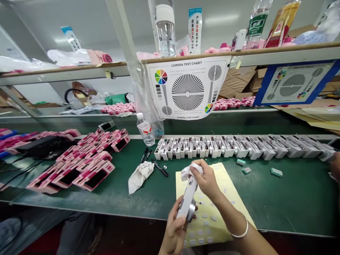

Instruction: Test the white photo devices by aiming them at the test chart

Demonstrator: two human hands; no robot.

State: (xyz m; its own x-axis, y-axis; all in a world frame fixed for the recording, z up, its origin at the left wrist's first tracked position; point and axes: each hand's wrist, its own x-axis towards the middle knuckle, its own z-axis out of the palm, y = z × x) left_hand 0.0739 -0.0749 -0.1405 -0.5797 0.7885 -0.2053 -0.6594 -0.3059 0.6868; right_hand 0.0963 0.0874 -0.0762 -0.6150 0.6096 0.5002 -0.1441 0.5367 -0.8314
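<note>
A white camera (188, 198) with a silver lens ring is tilted upright over the bench, its lower end gripped in my left hand (176, 225). My right hand (205, 177) pinches a white cloth (189, 171) and presses it against the camera's upper end. Below both hands lies a yellow sheet (225, 198) dotted with small pale stickers. Beyond it stands a long row of white camera bodies (203, 147), several with their insides showing.
Pink cameras (92, 175) cover the left of the green bench (111, 203). A crumpled cloth (140, 175), black markers (160, 168) and a water bottle (145, 130) stand between. Small green-and-white blocks (276, 172) lie right. A test chart (187, 88) hangs ahead; another person's hand (335, 166) shows at the right edge.
</note>
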